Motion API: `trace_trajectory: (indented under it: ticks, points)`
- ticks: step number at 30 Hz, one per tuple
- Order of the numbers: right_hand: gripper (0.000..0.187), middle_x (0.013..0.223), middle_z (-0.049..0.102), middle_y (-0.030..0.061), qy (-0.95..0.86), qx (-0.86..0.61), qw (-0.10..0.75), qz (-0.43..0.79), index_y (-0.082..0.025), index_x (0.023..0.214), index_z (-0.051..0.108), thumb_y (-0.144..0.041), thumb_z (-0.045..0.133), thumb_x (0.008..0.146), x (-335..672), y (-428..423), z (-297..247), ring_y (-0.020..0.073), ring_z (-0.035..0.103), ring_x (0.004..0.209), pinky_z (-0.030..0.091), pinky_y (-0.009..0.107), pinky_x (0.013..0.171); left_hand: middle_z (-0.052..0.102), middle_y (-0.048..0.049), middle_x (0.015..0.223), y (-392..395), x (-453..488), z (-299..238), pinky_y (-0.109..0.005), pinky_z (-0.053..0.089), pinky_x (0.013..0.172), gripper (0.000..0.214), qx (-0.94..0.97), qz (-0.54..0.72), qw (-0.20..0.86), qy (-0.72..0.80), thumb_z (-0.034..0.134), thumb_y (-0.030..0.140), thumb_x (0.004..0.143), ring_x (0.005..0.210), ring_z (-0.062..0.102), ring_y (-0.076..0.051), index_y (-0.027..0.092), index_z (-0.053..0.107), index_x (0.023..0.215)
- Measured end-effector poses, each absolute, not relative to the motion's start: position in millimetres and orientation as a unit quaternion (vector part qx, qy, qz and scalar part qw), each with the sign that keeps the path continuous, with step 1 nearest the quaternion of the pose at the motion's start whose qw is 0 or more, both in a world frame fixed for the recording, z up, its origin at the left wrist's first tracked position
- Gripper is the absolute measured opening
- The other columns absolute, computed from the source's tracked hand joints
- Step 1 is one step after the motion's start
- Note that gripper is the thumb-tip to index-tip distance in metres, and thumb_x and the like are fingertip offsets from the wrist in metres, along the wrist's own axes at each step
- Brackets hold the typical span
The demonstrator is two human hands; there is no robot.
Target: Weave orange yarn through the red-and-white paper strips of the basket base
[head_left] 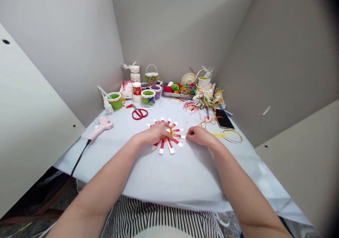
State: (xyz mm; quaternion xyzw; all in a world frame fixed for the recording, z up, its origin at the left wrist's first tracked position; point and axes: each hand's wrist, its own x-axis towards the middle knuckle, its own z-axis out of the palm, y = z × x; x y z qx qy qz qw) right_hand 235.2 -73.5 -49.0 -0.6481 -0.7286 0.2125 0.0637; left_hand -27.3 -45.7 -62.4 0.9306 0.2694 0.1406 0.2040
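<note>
A paper cup (162,146) cut into red and white strips lies spread out like a star on the white tablecloth. My left hand (156,132) rests over its middle, fingers bent and thumb on the strips, gripping it; the fingers partly cover the centre. Orange yarn (179,138) winds around that centre and runs right across the strips. At the cup's right edge, my right hand (197,135) is closed in a pinch on the yarn, its fingertips close to a strip's white end. More loose orange yarn (205,122) trails on the cloth beyond this hand.
Red scissors (139,113) and a pink glue gun (102,128) lie left. Green woven baskets (148,97), a red cup (137,89) and a tray (180,96) of yarn balls stand behind. A phone (224,119), yarn pile (208,98) and hoop (232,136) are right.
</note>
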Motion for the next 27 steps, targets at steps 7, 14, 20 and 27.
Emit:
trace_trajectory:
  ticks: [7, 14, 20, 27]
  points:
    - [0.011, 0.092, 0.068, 0.0062, -0.782, -0.605, 0.131, 0.079, -0.018, 0.085, 0.067, -0.021, 0.057, 0.089, 224.9, -65.8, -57.8, 0.0176, 0.06, 0.087, 0.039, 0.025, 0.074, 0.056, -0.0054, 0.127, -47.2, -25.4, -59.6, -0.045, 0.037, 0.109, 0.035, 0.927, 0.147, 0.22, 0.267, 0.047, 0.015, 0.091, 0.122, 0.047, -0.024, 0.031, 0.074, 0.107]
    - [0.012, 0.094, 0.065, 0.0064, -0.774, -0.606, 0.179, 0.042, -0.019, 0.087, 0.064, -0.021, 0.054, 0.093, 199.5, -51.4, -75.3, 0.0176, 0.058, 0.089, 0.039, 0.025, 0.077, 0.061, -0.0056, 0.123, -49.3, -25.0, -53.3, -0.037, 0.039, 0.106, 0.033, 0.93, 0.146, 0.224, 0.251, 0.051, 0.012, 0.088, 0.117, 0.053, -0.022, 0.025, 0.065, 0.115]
    - [0.011, 0.092, 0.066, 0.0052, -0.776, -0.598, 0.19, 0.069, -0.018, 0.087, 0.063, -0.02, 0.054, 0.093, 197.7, -49.9, -79.9, 0.0166, 0.058, 0.088, 0.039, 0.025, 0.077, 0.062, -0.0081, 0.116, -57.3, -18.3, -47.7, -0.04, 0.042, 0.103, 0.024, 0.918, 0.17, 0.197, 0.3, 0.062, 0.023, 0.085, 0.112, 0.055, -0.025, 0.022, 0.063, 0.109]
    - [0.011, 0.091, 0.066, 0.0052, -0.773, -0.596, 0.202, 0.079, -0.017, 0.087, 0.064, -0.019, 0.055, 0.092, 197.3, -50.6, -78.0, 0.0158, 0.058, 0.086, 0.039, 0.024, 0.076, 0.055, -0.0114, 0.116, -61.8, -9.3, -52.0, -0.043, 0.043, 0.101, 0.032, 0.887, 0.189, 0.171, 0.384, 0.068, 0.031, 0.082, 0.112, 0.052, -0.028, 0.019, 0.063, 0.112]
